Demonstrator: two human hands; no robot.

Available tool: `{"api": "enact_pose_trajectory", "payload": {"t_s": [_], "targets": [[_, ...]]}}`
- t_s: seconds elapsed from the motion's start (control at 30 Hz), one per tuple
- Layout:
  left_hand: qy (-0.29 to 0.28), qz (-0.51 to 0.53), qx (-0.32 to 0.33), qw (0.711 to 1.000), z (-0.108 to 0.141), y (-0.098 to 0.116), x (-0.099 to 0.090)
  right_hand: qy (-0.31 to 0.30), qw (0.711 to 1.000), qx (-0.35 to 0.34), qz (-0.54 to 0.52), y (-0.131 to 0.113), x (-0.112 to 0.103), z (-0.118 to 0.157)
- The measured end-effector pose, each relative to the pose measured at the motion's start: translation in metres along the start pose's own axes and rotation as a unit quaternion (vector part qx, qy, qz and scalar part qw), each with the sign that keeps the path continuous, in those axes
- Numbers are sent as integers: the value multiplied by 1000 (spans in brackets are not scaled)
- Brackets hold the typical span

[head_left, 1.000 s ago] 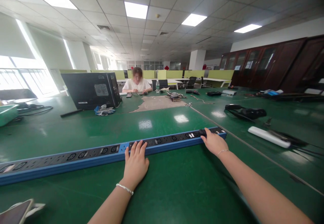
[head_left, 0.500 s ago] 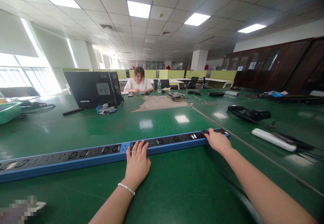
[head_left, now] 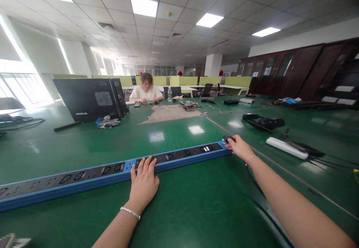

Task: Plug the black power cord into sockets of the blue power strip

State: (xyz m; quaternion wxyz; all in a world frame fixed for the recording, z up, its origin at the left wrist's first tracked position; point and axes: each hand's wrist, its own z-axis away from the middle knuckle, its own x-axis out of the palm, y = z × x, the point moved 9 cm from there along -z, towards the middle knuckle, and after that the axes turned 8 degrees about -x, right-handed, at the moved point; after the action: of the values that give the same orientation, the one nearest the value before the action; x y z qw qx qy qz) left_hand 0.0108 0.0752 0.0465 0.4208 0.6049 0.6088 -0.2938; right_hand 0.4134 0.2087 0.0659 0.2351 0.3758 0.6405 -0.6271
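A long blue power strip (head_left: 109, 180) with rows of black sockets lies across the green table in front of me. My left hand (head_left: 144, 180) rests on its middle, fingers spread over the sockets just right of a blue socket. At the strip's right end, my right hand (head_left: 239, 147) grips a black plug (head_left: 227, 139) between thumb and fingers. The plug is just above or at the strip's end; whether it touches is unclear. A black cable (head_left: 256, 182) hangs below the right wrist and runs toward me under the forearm.
On the green table (head_left: 190, 192) stands a black computer case (head_left: 89, 98), with gloves (head_left: 107, 122) beside it. At right lie a black device (head_left: 263, 122) and a white bar (head_left: 286, 148). Across the table a person (head_left: 146, 91) sits near a bottle (head_left: 169, 94).
My right hand has moved the black plug rightward along the strip, off the sockets to its end. My left hand stays on the strip. The view has turned slightly right.
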Motion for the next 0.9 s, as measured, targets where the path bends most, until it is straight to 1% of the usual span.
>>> {"api": "enact_pose_trajectory", "payload": {"t_s": [0.17,0.33,0.53,0.73,0.9], "targets": [[7,-1,0,1000,0,-1,2,31,995,5,96,-2,-18,-2],[8,-1,0,1000,0,-1,2,19,987,-3,161,-11,-23,-8],[8,-6,3,1000,0,0,1,-26,963,-27,265,-27,-16,-12],[0,-8,-3,1000,-1,-1,3,-37,961,-23,272,-27,-5,-10],[4,-3,-1,1000,-1,0,1,-34,961,-16,274,-26,-4,-9]]}}
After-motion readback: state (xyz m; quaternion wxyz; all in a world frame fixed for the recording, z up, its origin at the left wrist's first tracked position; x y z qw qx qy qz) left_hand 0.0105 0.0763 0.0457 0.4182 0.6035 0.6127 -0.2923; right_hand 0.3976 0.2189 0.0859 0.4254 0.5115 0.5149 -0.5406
